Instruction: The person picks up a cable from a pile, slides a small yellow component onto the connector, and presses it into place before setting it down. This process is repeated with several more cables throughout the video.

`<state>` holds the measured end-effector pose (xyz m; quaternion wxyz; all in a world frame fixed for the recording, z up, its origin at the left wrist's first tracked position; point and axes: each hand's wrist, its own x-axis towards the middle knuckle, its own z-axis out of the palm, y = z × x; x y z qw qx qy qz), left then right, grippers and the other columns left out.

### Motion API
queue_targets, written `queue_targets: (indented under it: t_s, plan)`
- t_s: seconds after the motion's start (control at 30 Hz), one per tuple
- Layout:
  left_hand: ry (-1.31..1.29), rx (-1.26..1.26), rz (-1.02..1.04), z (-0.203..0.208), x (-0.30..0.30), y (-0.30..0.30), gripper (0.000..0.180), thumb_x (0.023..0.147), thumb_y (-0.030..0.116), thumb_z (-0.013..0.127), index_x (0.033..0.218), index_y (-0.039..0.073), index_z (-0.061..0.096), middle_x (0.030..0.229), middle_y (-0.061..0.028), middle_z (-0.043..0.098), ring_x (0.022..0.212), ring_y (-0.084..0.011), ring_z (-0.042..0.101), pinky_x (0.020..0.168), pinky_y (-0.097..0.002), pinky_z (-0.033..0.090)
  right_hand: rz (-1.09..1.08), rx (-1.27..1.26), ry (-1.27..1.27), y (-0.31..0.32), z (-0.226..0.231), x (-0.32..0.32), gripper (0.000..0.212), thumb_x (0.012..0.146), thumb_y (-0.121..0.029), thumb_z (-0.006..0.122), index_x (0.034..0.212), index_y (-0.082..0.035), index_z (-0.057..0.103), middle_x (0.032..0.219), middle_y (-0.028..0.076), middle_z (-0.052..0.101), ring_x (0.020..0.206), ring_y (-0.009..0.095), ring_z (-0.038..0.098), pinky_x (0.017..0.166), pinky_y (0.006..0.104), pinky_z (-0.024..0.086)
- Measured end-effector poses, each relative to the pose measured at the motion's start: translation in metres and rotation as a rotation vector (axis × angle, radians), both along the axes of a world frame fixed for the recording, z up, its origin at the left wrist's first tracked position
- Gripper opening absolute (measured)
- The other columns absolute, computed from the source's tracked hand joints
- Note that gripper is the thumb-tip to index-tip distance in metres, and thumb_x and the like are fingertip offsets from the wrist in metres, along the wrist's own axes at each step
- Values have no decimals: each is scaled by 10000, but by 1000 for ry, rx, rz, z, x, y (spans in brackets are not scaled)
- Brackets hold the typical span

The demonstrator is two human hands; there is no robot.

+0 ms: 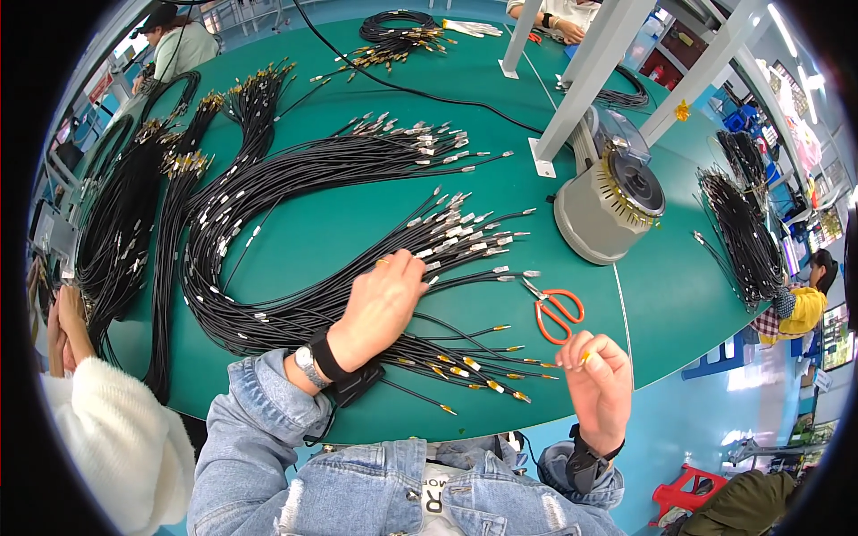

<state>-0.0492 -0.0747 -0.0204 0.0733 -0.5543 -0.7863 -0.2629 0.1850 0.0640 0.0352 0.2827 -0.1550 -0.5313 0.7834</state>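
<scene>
A large bundle of black cables [295, 308] curves across the green table in front of me, with silver metal connectors and pale tags at the ends. My left hand [380, 304] lies over this bundle, fingers curled down onto the cables near their tagged ends. To the right, my right hand [597, 380] is raised at the table's near edge, thumb and fingers pinched on a small yellow piece [585, 357]. Cable ends with yellow sleeves [465, 371] fan out between my hands. Orange-handled scissors [561, 314] lie just beyond my right hand.
A round beige machine [608, 205] stands beside a grey metal post [585, 80]. More black cable bundles lie at the left [125, 214], far back [398, 36] and right [742, 223]. A person in a white fluffy sleeve [125, 438] works close at my left; others sit farther off.
</scene>
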Motion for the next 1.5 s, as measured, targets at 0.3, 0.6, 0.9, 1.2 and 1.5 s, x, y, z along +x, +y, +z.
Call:
queue_targets:
  t_s: [0.3,0.6,0.9,1.2,1.5]
  plan:
    - [168,-51,37,-5,-14,-10,130,716,56,653,808,55,561,803,-61,511,738,-254,539,623,-344,466,35,-47,-37,-13,-8,-11,221,851,-183,595,746,-20,489,730,62,464,732,168,437,730,324,369]
    - [-7,61,0,-4,-16,-6,131,701,25,664,774,40,556,789,-72,511,757,-256,532,662,-352,453,134,-136,-45,-36,-10,-42,158,859,-131,576,772,-16,514,759,72,503,753,174,455,738,313,376]
    - [-283,191,-151,10,-21,-18,147,755,23,664,798,26,524,861,-85,579,764,-203,530,700,-313,441,63,-264,-88,-53,-33,-76,110,879,-89,561,804,-15,530,772,52,507,772,157,468,756,300,384]
    - [-1206,491,46,27,-33,-35,97,799,53,664,815,18,574,712,-60,591,537,-99,529,495,-220,419,70,-233,0,-51,-39,-92,118,883,-97,567,805,-13,539,787,43,509,779,143,478,774,273,388]
    - [-297,362,-125,5,-5,-19,152,733,-19,691,862,15,618,707,-61,608,456,-86,497,410,-211,394,-71,-137,-120,-68,-49,-107,40,863,-38,589,874,0,580,837,18,543,789,89,495,746,223,399]
